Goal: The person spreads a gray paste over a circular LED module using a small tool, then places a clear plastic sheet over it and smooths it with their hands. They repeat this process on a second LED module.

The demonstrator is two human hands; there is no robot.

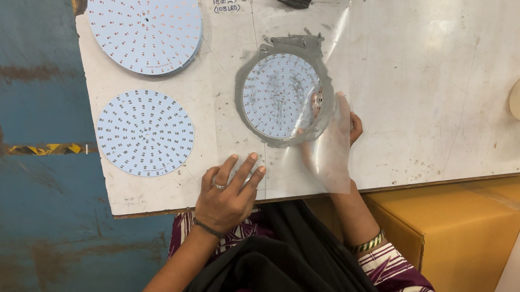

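Pale-blue dotted discs; white table; blue floor.

Bright, even overhead light, sharp focus

Soft glare whitens the tabletop at right; a clear plastic sheet throws faint reflections; shadows are weak, with slight blur at the frame edges.

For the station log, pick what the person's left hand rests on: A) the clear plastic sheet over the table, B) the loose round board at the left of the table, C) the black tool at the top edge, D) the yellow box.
A: the left hand lies flat, fingers spread, on the clear plastic sheet, apart from the loose round board.
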